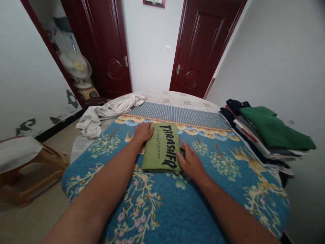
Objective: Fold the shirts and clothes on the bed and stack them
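Note:
A folded olive-green T-shirt with black lettering lies flat on the patterned blue cloth in front of me. My left hand rests at its upper left edge, fingers laid along the fabric. At the right edge, my right hand has its thumb and fingers apart, the fingertips touching or very close to the shirt's side. Neither hand lifts the shirt. Part of the left fingers' undersides cannot be seen.
A stack of folded clothes, topped by a green garment, sits on the table's right side. A crumpled white garment lies at the back left. The blue quilted cloth covers the round table. A stool stands at left.

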`<state>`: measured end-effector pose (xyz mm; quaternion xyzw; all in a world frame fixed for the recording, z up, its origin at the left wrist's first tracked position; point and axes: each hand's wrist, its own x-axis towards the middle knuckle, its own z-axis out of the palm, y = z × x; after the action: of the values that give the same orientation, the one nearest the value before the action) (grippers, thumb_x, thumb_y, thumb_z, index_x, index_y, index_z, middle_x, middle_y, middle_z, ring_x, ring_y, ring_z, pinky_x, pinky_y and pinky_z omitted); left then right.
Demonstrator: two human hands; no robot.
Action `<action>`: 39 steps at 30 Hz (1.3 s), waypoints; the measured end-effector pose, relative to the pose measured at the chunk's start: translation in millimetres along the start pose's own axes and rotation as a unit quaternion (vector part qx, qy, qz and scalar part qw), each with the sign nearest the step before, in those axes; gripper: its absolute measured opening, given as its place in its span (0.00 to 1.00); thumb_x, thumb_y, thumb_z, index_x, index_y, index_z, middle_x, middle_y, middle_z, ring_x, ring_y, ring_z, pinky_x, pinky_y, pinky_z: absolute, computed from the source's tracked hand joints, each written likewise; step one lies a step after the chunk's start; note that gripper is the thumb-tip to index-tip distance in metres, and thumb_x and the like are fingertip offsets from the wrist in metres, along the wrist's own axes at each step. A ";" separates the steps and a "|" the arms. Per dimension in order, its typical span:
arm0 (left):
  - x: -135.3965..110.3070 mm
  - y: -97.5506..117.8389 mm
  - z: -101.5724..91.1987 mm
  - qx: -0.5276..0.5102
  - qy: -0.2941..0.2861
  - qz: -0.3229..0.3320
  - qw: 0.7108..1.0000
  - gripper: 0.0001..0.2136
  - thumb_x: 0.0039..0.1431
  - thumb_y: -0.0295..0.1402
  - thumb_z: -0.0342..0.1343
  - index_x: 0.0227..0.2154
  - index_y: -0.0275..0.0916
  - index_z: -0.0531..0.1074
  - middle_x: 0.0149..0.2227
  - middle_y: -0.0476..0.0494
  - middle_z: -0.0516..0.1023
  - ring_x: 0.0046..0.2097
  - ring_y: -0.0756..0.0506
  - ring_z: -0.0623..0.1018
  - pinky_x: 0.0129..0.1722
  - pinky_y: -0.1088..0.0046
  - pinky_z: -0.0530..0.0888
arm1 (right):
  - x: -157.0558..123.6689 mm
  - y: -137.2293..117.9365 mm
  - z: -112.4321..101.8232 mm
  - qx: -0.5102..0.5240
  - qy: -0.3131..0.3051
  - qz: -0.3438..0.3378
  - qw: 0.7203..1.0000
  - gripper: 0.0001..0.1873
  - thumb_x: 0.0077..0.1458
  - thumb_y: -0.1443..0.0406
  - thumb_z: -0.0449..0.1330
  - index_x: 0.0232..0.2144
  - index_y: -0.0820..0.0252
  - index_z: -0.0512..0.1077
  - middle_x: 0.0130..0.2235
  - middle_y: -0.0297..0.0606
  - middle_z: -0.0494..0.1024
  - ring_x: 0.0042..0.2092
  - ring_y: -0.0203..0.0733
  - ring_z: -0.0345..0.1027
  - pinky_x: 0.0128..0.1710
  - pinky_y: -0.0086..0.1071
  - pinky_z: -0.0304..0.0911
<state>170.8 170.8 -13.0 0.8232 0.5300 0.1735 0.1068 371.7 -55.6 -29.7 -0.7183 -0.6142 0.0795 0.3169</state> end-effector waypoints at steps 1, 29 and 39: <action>1.0 -2.4 -0.2 -0.006 0.011 -0.004 1.000 0.22 0.74 0.41 0.45 0.62 0.38 0.74 0.63 0.31 0.78 0.66 0.35 0.73 0.68 0.51 0.63 | 2.0 1.8 -0.6 0.013 0.004 0.008 1.000 0.38 0.66 0.56 0.52 0.75 0.57 0.57 0.61 0.47 0.78 0.63 0.54 0.71 0.66 0.52 0.64; -20.8 17.8 -18.4 -0.197 -0.001 -0.082 0.977 0.21 0.65 0.40 0.58 0.57 0.36 0.74 0.57 0.25 0.82 0.59 0.29 0.80 0.58 0.56 0.73 | 31.4 -25.9 -0.4 0.569 -0.060 0.216 0.791 0.24 0.50 0.56 0.73 0.48 0.60 0.78 0.44 0.44 0.87 0.41 0.49 0.83 0.45 0.43 0.79; -66.8 55.5 -22.7 -0.712 -0.155 -0.198 0.655 0.21 0.62 0.39 0.64 0.55 0.35 0.78 0.41 0.32 0.87 0.39 0.34 0.87 0.42 0.57 0.83 | 42.2 3.4 -6.9 0.679 -0.005 0.211 0.703 0.20 0.42 0.64 0.67 0.41 0.58 0.76 0.34 0.37 0.85 0.32 0.46 0.79 0.33 0.37 0.75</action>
<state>182.9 86.8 16.2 0.3852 0.3700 0.3428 0.7728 387.8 -18.9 -14.6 -0.4192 -0.2283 0.5432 0.6907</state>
